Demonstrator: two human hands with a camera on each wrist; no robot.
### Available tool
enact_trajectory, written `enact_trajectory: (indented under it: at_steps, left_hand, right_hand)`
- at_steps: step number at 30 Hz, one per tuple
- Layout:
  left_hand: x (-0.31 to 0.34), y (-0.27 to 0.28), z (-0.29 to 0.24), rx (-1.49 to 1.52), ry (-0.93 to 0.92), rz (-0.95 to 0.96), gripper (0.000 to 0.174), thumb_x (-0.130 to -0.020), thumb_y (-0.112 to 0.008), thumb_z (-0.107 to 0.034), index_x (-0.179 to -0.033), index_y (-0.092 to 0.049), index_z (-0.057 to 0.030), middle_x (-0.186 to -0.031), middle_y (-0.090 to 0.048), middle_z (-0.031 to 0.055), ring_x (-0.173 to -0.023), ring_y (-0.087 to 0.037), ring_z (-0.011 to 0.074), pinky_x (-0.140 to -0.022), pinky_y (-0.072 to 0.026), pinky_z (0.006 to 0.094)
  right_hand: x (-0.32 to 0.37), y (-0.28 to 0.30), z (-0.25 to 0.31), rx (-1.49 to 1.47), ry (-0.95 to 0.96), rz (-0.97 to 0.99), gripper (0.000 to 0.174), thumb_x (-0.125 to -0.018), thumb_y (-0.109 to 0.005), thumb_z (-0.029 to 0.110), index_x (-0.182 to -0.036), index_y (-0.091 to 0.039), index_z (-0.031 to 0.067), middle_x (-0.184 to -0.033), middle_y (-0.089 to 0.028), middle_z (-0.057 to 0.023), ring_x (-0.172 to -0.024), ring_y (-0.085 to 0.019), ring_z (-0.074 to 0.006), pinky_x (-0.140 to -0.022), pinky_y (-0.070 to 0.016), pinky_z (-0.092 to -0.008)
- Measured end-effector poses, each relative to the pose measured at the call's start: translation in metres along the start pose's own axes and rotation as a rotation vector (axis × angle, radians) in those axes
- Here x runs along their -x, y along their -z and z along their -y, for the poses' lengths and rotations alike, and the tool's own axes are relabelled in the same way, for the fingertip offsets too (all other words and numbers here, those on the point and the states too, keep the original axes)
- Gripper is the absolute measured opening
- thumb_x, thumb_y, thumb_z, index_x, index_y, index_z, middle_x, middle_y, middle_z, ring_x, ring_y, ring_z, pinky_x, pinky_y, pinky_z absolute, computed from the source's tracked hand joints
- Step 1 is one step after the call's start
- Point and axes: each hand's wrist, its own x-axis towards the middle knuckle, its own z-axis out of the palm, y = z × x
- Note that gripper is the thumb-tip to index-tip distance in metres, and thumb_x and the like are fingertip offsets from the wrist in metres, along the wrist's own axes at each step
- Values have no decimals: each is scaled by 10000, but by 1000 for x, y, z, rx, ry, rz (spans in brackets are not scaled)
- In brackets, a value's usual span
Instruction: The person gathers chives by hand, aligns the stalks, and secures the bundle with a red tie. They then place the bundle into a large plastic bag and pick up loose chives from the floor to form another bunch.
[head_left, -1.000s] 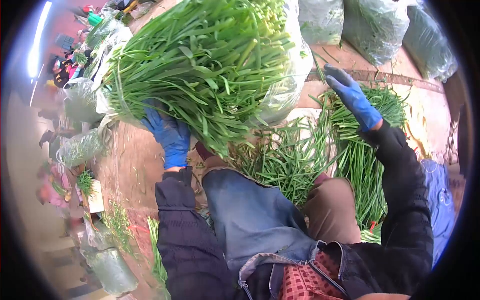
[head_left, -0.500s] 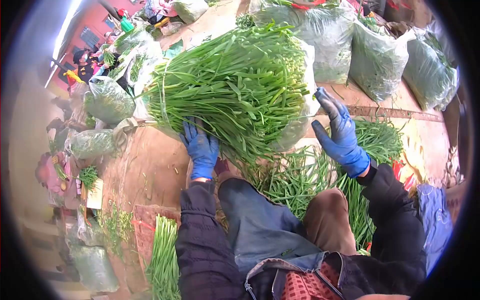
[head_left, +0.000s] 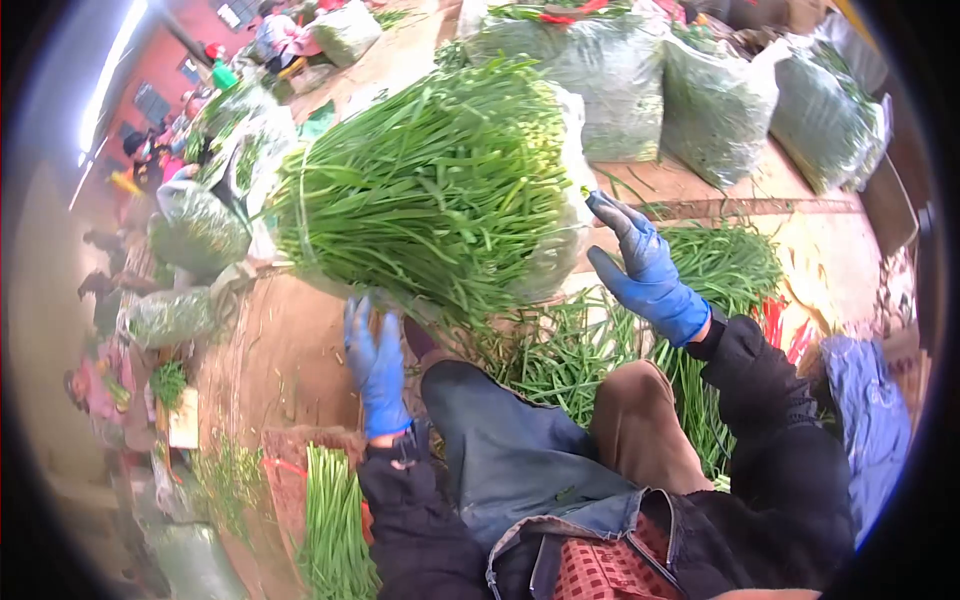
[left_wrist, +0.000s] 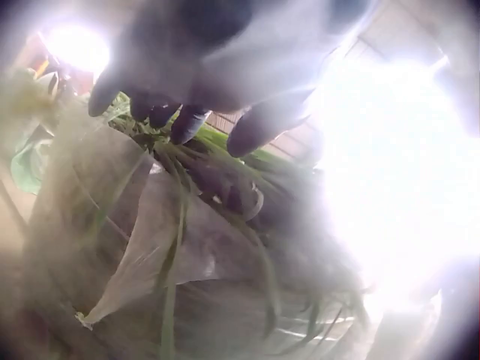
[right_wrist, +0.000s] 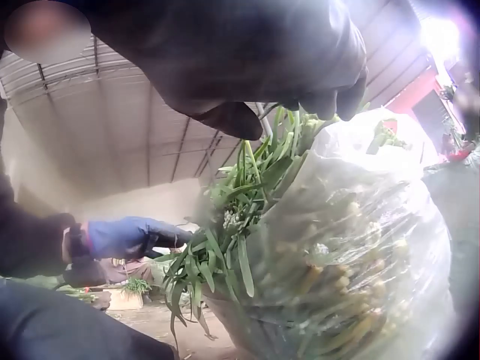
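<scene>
A large bundle of long, flat-leaved greens like garlic chives (head_left: 430, 190) lies in a clear plastic bag (head_left: 568, 215), its pale cut ends toward the right. My left hand (head_left: 378, 370), in a blue glove, is at the near left edge of the bundle, fingers extended and spread. In the left wrist view its fingertips (left_wrist: 187, 124) overlap leaves above the plastic. The blue-gloved right hand (head_left: 650, 275) is at the bag's right side, thumb apart from extended fingers. Its fingertips are right at the bag's rim, over the greens in the right wrist view.
Loose greens (head_left: 560, 350) lie beside my knees, with another heap (head_left: 725, 265) to the right. Filled plastic bags (head_left: 720, 115) stand along the back. A bunch of stalks (head_left: 330, 520) is at front left. Other people are at far left.
My left hand has drawn back from under the leaves toward my body. The right hand's thumb has spread from its fingers, and its fingertips have come to the bag's rim. The head view has shifted.
</scene>
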Motion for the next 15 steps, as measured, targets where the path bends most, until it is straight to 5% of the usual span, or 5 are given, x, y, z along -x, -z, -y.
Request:
enact_trajectory:
  at_steps: [5,10,12,15]
  left_hand:
    - [20,11,-60,377,155,92,403,-883,-553,-78,-1273,-495,5,-1318,-487,151,-1252,-424,241,-1053,-321,363]
    - [35,-23,-136,506,75,393,431,-872,-559,-46,-1295,-482,-11,-1303,-513,111,-1209,-466,210,-1039,-327,337]
    - [42,-45,-161,378,-121,556,434,-871,-567,-50,-1296,-486,-20,-1291,-525,110,-1179,-488,201,-1017,-348,337]
    - [58,-75,-188,435,-96,730,413,-891,-538,-42,-1298,-477,-1,-1300,-516,119,-1193,-477,194,-1026,-342,327]
  right_hand:
    - [77,41,-52,-1,-288,-29,493,-813,-630,100,-1282,-483,63,-1239,-539,-159,-1148,-524,-282,-948,-431,-356]
    - [183,96,-105,-167,-741,-71,437,-855,-614,132,-1266,-501,32,-1120,-595,-105,-979,-569,-175,-868,-463,-299]
    - [226,125,-113,-383,-1021,-85,416,-869,-594,142,-1250,-505,2,-1110,-600,-113,-994,-564,-162,-871,-460,-301]
    - [289,174,-120,-237,-1040,-28,419,-878,-564,237,-1193,-538,-37,-1093,-612,-106,-987,-566,-171,-876,-449,-302]
